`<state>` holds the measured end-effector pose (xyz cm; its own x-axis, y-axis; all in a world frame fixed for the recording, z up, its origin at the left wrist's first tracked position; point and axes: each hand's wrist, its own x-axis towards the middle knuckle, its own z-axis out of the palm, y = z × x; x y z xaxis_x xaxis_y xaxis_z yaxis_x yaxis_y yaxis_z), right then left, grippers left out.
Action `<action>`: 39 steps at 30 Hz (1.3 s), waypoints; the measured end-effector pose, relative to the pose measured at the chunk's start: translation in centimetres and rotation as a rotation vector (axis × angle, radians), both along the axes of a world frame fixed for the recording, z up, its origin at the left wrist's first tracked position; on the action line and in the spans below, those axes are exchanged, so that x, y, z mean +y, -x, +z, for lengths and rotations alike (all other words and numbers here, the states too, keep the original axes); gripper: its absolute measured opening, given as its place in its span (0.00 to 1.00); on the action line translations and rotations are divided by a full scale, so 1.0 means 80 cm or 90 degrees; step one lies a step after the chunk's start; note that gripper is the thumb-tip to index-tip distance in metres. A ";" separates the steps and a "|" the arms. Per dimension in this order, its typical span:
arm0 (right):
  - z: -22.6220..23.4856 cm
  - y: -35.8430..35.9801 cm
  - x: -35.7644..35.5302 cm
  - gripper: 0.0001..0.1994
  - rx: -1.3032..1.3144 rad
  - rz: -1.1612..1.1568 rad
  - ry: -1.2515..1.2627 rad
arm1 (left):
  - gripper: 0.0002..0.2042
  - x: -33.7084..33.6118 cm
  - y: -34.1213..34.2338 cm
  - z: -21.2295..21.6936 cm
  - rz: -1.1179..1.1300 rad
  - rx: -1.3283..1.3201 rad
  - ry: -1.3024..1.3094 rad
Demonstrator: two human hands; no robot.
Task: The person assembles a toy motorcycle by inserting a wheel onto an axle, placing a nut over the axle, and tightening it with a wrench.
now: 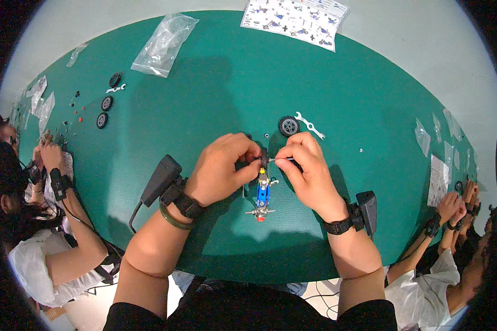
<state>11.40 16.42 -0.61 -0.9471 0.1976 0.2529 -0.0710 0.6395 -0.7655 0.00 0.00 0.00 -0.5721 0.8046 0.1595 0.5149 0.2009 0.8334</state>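
- I see the left hand point(225, 168), fingers curled in, grasping the dark wheel point(264, 156).
- The right hand point(310, 172) pinches a thin rod point(273, 160).
- Between them, the blue model point(263, 194) sits on the green worktop point(204, 99).

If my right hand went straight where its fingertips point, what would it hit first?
Probably the small black wheel on the blue model vehicle, just left of your right hand; depth is hard to judge.
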 end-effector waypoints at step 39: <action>0.002 -0.001 0.002 0.05 0.030 0.020 -0.087 | 0.07 0.002 -0.003 -0.001 -0.019 0.022 -0.014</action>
<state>11.49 16.55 -0.48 -0.9387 0.1288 0.3197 -0.1263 0.7345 -0.6668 0.21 0.15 -0.11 -0.5423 0.8169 0.1965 0.5482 0.1669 0.8195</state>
